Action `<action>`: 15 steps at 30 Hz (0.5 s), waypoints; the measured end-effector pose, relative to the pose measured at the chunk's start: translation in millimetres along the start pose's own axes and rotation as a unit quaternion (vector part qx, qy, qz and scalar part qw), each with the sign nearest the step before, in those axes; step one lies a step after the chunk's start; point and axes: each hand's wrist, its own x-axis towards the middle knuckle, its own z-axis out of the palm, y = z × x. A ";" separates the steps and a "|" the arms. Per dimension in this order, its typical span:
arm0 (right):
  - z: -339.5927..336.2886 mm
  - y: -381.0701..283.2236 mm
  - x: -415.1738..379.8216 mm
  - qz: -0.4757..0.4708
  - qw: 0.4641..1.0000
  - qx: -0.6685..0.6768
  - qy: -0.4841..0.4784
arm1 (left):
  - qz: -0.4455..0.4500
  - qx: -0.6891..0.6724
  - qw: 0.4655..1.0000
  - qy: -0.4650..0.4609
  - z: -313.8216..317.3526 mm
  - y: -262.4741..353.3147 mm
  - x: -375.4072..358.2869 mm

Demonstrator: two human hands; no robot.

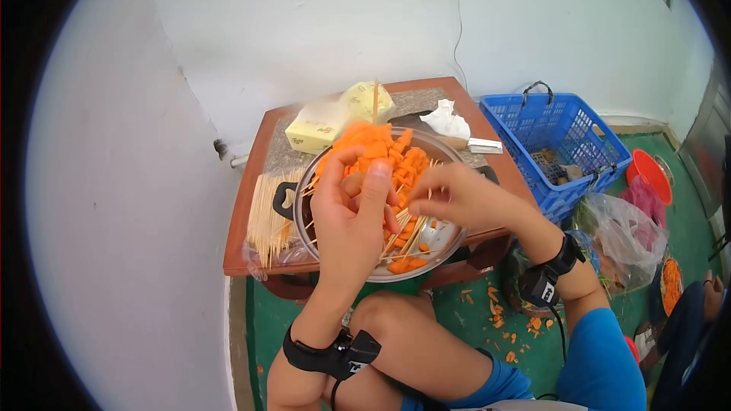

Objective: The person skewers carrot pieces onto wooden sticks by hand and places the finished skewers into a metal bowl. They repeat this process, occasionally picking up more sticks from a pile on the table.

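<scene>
Over a steel pot (454,247) of orange carrot pieces (411,161) and thin wooden sticks (412,234), my left hand (352,202) is closed with thumb and fingers together. It grips what looks like a carrot skewer, whose bare stick (375,99) points away from me above the thumb; the fingers partly hide it. My right hand (453,194) is just to the right, fingers curled into a pinch above the pot. Whatever it holds, if anything, is too small to tell. A bundle of wooden sticks (268,217) lies left of the pot.
The wooden table (255,183) also bears a yellow tissue pack (314,128), crumpled white tissue (445,119) and a metal blade (485,145). Right of it are a blue crate (567,196), plastic bags (624,240) and a red basin (649,175). Carrot scraps (496,312) litter the green floor.
</scene>
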 end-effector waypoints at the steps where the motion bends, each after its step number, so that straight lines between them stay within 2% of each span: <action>1: 8.4 5.7 0.1 0.000 1.000 0.001 -0.004 | -0.001 0.000 1.000 0.004 0.0 0.3 -0.1; 3: 24.9 13.7 1.0 0.017 0.988 -0.116 -0.104 | 0.032 -0.013 0.999 0.031 1.1 -0.2 -0.7; 6: 39.6 9.9 9.5 0.040 0.974 -0.149 -0.165 | 0.038 -0.030 0.998 0.038 2.8 1.4 -0.4; 7: 43.5 5.3 11.3 0.039 0.974 -0.149 -0.166 | 0.038 -0.030 0.998 0.039 2.5 1.6 -0.8; 9: 50.8 -4.9 13.1 0.082 0.946 -0.259 -0.176 | 0.032 -0.033 0.999 0.016 1.7 2.3 -1.2; 12: 67.6 5.5 17.6 0.056 0.932 -0.328 -0.145 | 0.030 -0.029 0.999 0.026 2.6 3.6 -2.1; 15: 69.5 10.6 19.0 0.057 0.936 -0.306 -0.162 | 0.047 -0.027 0.998 0.028 0.8 4.0 -1.9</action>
